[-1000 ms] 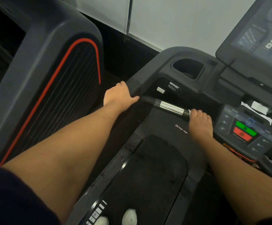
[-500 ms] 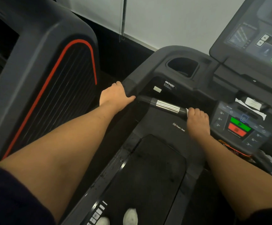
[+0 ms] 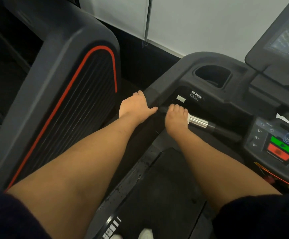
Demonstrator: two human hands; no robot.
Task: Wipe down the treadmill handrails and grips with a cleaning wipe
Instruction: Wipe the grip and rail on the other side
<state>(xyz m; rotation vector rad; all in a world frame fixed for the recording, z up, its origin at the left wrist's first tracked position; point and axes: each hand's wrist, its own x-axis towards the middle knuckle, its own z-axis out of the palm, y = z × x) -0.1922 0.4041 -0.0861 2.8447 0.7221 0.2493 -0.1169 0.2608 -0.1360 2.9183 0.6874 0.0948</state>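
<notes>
A short grip bar with a shiny metal sleeve [image 3: 198, 121] and black ends runs across the front of the treadmill. My right hand [image 3: 175, 118] is closed around its left part, with a white cleaning wipe [image 3: 188, 116] showing only as a small edge beside the fingers. My left hand [image 3: 135, 106] rests over the dark left handrail [image 3: 155, 95], fingers wrapped on its outer side and thumb pointing at the bar's left end. Both hands nearly touch.
The console [image 3: 278, 147] with green and red buttons sits at the right, a screen [image 3: 285, 40] above it, a cup holder [image 3: 212, 75] behind the bar. The running belt [image 3: 157, 195] lies below. A neighbouring machine with a red stripe [image 3: 62, 100] stands close on the left.
My right hand has slid left along the grip bar, from its right end to its left part, uncovering the metal sleeve. My left hand stays on the handrail.
</notes>
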